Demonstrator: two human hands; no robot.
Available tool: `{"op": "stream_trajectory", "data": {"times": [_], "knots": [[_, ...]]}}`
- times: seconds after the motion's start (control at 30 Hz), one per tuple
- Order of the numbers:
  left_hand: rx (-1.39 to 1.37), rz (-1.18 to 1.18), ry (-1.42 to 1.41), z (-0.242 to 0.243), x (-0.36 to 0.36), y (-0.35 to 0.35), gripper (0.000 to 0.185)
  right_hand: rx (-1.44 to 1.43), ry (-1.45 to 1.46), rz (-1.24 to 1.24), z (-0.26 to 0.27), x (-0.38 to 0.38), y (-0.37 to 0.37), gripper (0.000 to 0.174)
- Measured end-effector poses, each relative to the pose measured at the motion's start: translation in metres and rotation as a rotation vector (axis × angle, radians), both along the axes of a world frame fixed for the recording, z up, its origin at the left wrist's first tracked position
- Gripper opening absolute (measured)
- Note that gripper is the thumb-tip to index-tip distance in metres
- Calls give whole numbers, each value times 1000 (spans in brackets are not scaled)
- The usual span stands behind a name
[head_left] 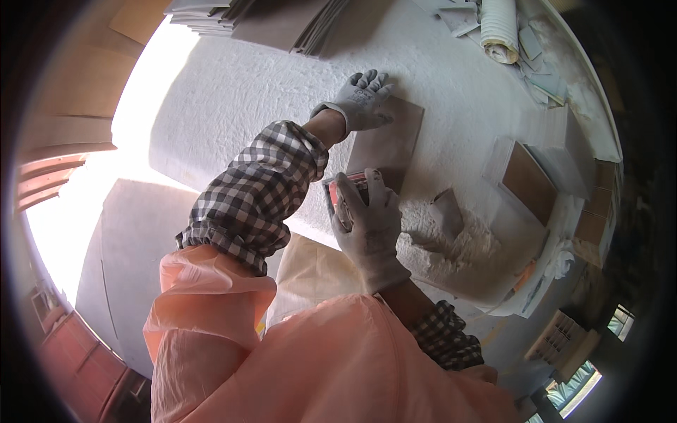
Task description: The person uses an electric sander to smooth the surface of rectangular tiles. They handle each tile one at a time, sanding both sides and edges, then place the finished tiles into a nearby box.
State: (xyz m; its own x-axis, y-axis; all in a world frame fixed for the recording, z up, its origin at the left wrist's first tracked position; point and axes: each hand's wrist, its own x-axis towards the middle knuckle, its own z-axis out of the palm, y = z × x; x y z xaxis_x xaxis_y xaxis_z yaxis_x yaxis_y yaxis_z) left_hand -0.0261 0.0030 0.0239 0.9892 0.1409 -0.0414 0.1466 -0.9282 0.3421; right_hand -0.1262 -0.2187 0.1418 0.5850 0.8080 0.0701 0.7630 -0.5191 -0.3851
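Observation:
My left hand (365, 103), in a grey coated glove, rests with fingers spread on the upper end of a flat grey-brown tile-like panel (389, 143). This panel lies on a worktop (238, 100) coated in white dust. At the panel's near end my right hand (370, 227), also gloved, grips a red-and-black hand tool (333, 193) with a dark, straight-edged base. The hand covers most of the tool, so its exact kind and its working edge are hidden.
A broken panel piece (448, 214) lies in heaped dust right of my right hand. Stacked panels stand at the far edge (280, 24) and on the right (529, 180). A white ribbed hose (499, 31) lies among offcuts (545, 74) at the far right.

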Motion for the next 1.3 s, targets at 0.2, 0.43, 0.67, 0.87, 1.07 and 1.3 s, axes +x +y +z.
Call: {"op": "stream_trajectory", "data": {"times": [0.2, 0.43, 0.67, 0.87, 1.07, 1.3], "knots": [[-93, -4, 16, -2, -3, -6, 89, -71, 78, 49, 3, -20, -44, 75], [-78, -6, 6, -5, 1, -8, 85, -66, -13, -2, -1, -17, -4, 68], [-43, 13, 2, -19, 4, -6, 83, -63, -5, -220, -1, 5, 15, 66], [-84, -23, 11, -11, 0, -3, 83, -36, -23, -210, -2, -31, -35, 67], [39, -33, -59, -30, 5, -4, 82, -59, -51, -348, 8, 83, -25, 63], [-96, -10, -48, -13, -2, -3, 77, -102, -25, -46, 5, 14, -43, 59]]}}
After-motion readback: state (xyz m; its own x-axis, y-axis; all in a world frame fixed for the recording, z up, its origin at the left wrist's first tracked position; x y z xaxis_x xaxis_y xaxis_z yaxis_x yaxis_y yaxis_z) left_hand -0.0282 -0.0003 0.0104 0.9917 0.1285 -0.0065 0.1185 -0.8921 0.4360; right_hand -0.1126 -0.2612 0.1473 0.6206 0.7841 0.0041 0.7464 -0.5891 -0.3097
